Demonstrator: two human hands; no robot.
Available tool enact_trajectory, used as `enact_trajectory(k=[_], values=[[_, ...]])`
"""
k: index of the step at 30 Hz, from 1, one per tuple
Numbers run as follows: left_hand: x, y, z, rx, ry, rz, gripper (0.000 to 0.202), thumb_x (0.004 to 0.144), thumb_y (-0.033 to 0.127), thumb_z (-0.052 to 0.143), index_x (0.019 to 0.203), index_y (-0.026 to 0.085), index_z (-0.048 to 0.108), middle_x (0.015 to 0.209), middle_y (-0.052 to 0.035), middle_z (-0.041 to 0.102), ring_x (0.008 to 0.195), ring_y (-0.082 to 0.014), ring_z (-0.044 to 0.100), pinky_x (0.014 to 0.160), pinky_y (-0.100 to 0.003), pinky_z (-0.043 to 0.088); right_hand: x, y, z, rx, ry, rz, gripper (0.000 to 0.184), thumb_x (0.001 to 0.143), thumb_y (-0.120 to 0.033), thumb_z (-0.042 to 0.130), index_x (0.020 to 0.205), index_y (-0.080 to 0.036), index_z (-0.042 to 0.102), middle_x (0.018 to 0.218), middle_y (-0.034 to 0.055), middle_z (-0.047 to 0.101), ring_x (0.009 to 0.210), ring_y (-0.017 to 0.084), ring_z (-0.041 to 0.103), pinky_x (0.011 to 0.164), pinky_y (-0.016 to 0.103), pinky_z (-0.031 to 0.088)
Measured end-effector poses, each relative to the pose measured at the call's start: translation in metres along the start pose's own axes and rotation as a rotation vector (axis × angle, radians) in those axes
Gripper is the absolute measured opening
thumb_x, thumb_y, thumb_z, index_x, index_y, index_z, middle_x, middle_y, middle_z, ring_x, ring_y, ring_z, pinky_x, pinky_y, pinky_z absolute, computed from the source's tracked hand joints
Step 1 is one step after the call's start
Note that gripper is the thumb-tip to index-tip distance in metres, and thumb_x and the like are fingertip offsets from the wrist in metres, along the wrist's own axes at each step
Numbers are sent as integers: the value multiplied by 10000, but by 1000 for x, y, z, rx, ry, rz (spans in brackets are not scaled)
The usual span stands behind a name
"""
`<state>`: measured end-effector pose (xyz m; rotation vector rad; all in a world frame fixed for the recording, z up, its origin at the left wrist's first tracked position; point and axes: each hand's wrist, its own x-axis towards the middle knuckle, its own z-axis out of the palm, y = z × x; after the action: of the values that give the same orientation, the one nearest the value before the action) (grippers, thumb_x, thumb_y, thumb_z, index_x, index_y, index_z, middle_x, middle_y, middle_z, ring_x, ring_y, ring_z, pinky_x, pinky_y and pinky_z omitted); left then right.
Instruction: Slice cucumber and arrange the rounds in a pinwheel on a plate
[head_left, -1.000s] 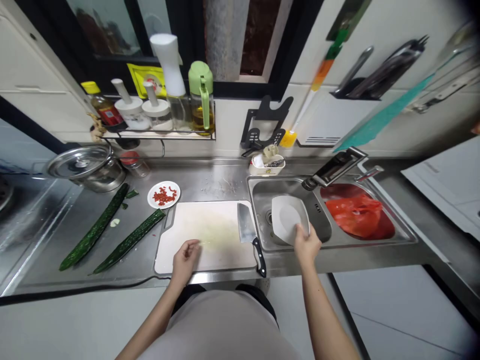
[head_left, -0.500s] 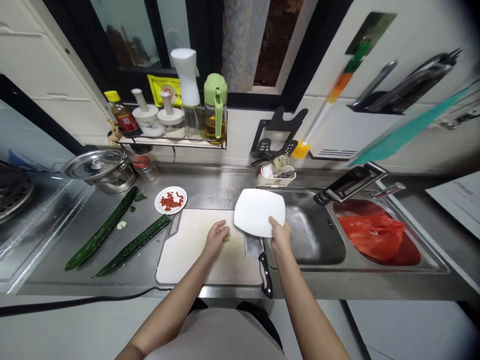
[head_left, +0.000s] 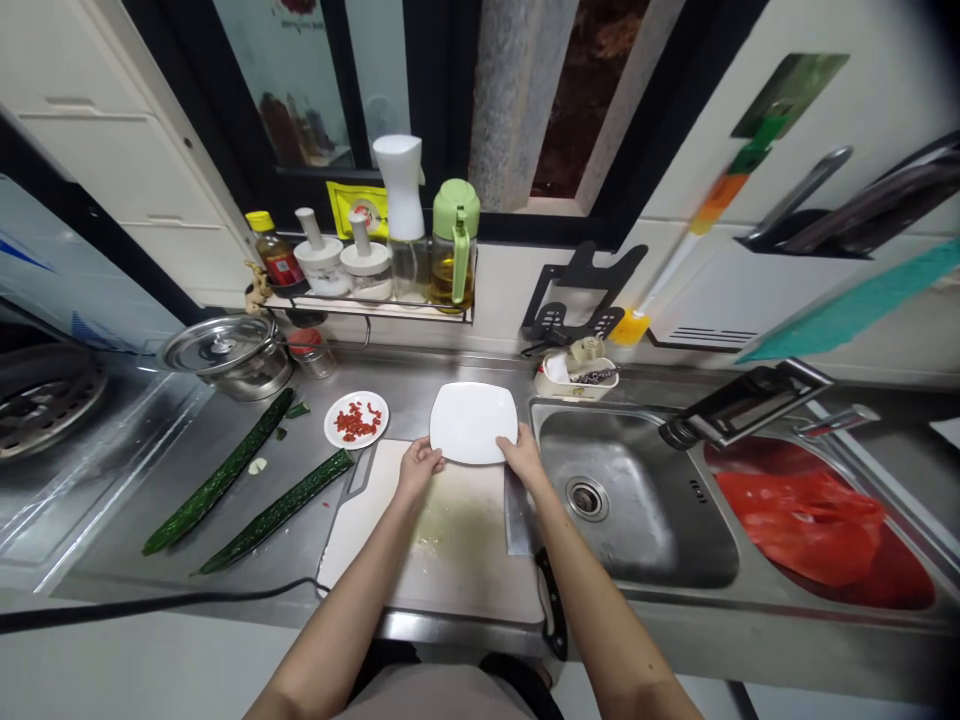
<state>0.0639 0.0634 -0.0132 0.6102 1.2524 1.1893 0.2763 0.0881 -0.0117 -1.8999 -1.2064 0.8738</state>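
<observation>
A white squarish plate [head_left: 473,420] is over the far edge of the white cutting board [head_left: 457,560]. My right hand [head_left: 523,455] grips its near right corner, thumb on top. At the near left corner my left hand [head_left: 421,464] has its fingers curled against the rim, closed on the plate. Wet greenish marks show on the board below. A cleaver [head_left: 551,600] with a black handle lies along the board's right edge, its blade partly behind my right forearm. Left of the board are two cucumbers [head_left: 277,512] and a small white plate [head_left: 337,432] of chopped red pieces.
The steel sink [head_left: 637,520] is on the right, with a red plastic bag [head_left: 810,520] in its second basin. A lidded pot [head_left: 225,355] stands at the back left, below a wall rack [head_left: 375,308] of seasoning jars and an oil bottle [head_left: 453,265].
The white plate has moved left, away from the sink side, to above the board's far edge. My left hand has come up to its left corner. The view has shifted slightly.
</observation>
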Motion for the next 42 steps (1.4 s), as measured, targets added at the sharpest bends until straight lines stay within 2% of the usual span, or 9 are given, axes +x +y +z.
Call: enact_trajectory(k=[2,5,10,16,24,34,39,42], values=[[12,0,-2,82,14,8,411,615,309,752,939,131,572,537,67,533,529,-83,553,593,-220,473,10,-3,-1,-109,-98,-33,439,753,-281,618,1169,-154,557,1088,90,685,982,214,641,860,300,498],[29,-2,-6,298,47,26,348,656,315,705,940,145,600,545,77,506,512,-83,524,575,-211,450,20,-9,1,-260,-169,-24,441,790,-286,623,1187,-104,559,1131,145,670,1026,239,635,881,311,479],[45,-5,-13,644,88,100,207,738,224,610,937,168,628,571,82,488,485,-79,506,572,-199,404,25,-15,11,-377,-187,-27,472,838,-294,596,1247,-71,521,1192,179,643,1100,250,609,907,304,457],[52,-5,-14,848,102,98,199,780,207,581,965,171,646,624,58,561,524,-92,560,591,-195,396,28,-18,19,-455,-184,6,475,861,-321,582,1263,-80,506,1205,175,639,1113,238,607,910,282,444],[51,1,-7,964,130,96,230,771,225,595,979,176,679,692,13,645,627,-129,600,606,-210,383,29,-22,18,-471,-167,38,463,850,-313,607,1229,-63,518,1169,198,651,1087,253,622,880,287,459],[51,2,-5,928,168,155,264,719,222,632,973,180,692,699,-19,666,721,-182,637,684,-242,428,28,-29,20,-522,-143,75,479,843,-299,632,1244,-68,506,1193,205,638,1105,265,615,916,302,456],[46,7,-1,893,190,176,337,710,208,659,1043,164,672,714,-35,662,762,-202,644,732,-264,446,26,-43,18,-594,-150,88,499,836,-302,639,1245,-45,513,1181,231,634,1112,279,610,915,311,455],[38,12,-2,848,197,183,400,734,244,666,1119,141,638,683,-21,635,722,-191,630,734,-270,448,19,-51,14,-627,-148,109,526,845,-332,623,1256,-26,501,1163,254,631,1099,301,611,897,345,458]])
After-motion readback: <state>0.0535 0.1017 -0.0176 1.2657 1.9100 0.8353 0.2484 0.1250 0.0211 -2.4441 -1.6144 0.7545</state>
